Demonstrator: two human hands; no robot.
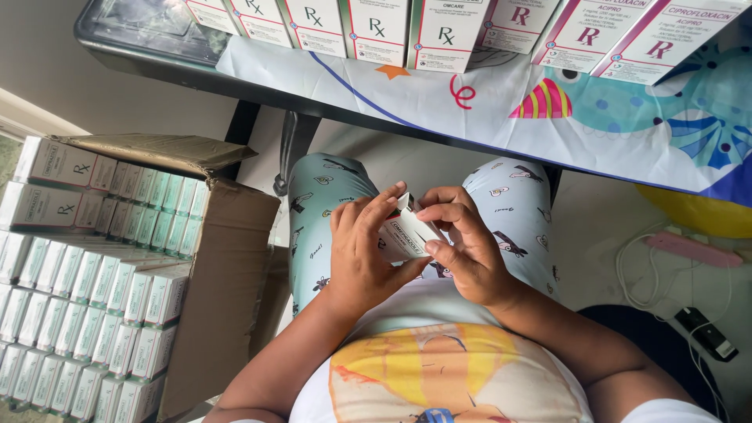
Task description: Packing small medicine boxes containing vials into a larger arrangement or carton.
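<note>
A small white medicine carton (407,232) with an open end flap is held over my lap, between both hands. My left hand (362,249) wraps around its left side, fingers curled over the top. My right hand (464,244) grips the right side, thumb and forefinger pinching the raised flap at the top. Part of the carton is hidden behind my fingers. My knees in light patterned trousers (321,196) lie just beyond the hands.
A brown cardboard box (227,258) packed with several rows of small white cartons stands at the left. A table edge (376,117) with a patterned cloth and upright white medicine boxes (446,31) runs overhead. Cables and a pink object (693,249) lie on the floor at right.
</note>
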